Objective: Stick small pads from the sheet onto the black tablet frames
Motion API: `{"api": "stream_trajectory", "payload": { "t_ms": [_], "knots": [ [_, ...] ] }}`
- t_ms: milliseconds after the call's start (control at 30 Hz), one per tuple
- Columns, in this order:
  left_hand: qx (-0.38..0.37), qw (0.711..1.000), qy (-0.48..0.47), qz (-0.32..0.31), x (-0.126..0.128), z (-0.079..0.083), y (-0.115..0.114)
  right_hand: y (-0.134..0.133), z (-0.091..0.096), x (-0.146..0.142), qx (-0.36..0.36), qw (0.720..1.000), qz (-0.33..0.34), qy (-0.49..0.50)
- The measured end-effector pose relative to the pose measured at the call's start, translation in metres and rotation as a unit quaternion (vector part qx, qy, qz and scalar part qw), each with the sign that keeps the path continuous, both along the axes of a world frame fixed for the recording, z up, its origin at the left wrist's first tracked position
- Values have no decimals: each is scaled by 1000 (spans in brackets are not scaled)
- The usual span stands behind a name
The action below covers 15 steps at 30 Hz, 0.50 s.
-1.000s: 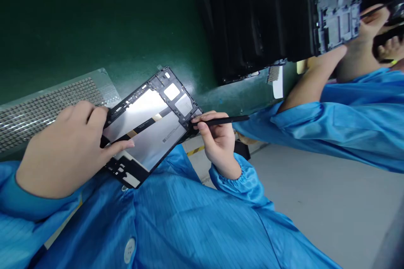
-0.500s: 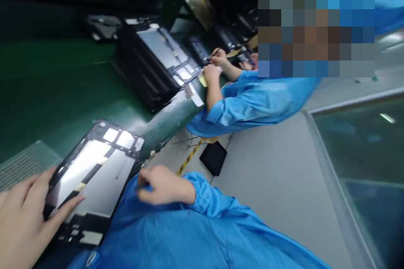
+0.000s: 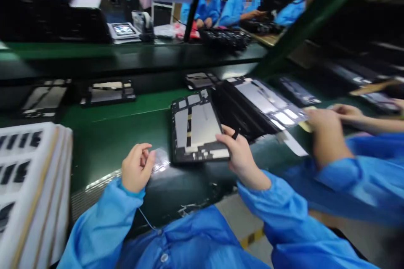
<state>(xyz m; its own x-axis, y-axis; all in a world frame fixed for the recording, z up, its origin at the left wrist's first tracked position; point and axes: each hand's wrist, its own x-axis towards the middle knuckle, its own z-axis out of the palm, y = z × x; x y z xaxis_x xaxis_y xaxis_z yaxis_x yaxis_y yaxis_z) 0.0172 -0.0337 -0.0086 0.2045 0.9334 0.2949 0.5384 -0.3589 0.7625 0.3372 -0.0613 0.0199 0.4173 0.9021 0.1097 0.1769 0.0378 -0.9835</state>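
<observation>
In the middle of the head view, my right hand (image 3: 243, 157), with a black ring on one finger, grips a tablet without its back cover (image 3: 202, 124) by its lower right corner. The tablet's silver plate faces up, crossed by a dark ribbon cable. It is tilted over the green bench, just left of a stack of similar tablets (image 3: 265, 98). My left hand (image 3: 137, 168) hovers apart from the tablet, over the bench to its left. Its fingers are loosely curled, thumb apart from the index finger, with nothing visible in them.
Stacked white foam trays (image 3: 47, 185) stand at the left, beside a perforated strip (image 3: 94, 193). More coverless tablets (image 3: 110, 91) lie along the bench's back. At right, a co-worker's hand (image 3: 328, 134) is close to the tablet stack. A slanted green post (image 3: 311, 21) rises behind.
The view has swung from the right side to face the bench. The tablet has passed from my left hand to my right hand.
</observation>
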Motion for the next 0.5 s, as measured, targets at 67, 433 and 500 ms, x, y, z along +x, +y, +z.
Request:
{"api": "stream_trajectory", "payload": {
  "t_ms": [67, 433, 500],
  "knots": [
    [10, 999, 13, 28, -12, -18, 14, 78, 11, -11, -38, 999, 31, 10],
    [42, 997, 30, -51, -1, -55, 1, 315, 37, -124, -94, 978, 125, -138],
    [38, 997, 14, -59, -1, -56, -2, 331, 30, -173, -108, 972, 160, -136]
  ]
}}
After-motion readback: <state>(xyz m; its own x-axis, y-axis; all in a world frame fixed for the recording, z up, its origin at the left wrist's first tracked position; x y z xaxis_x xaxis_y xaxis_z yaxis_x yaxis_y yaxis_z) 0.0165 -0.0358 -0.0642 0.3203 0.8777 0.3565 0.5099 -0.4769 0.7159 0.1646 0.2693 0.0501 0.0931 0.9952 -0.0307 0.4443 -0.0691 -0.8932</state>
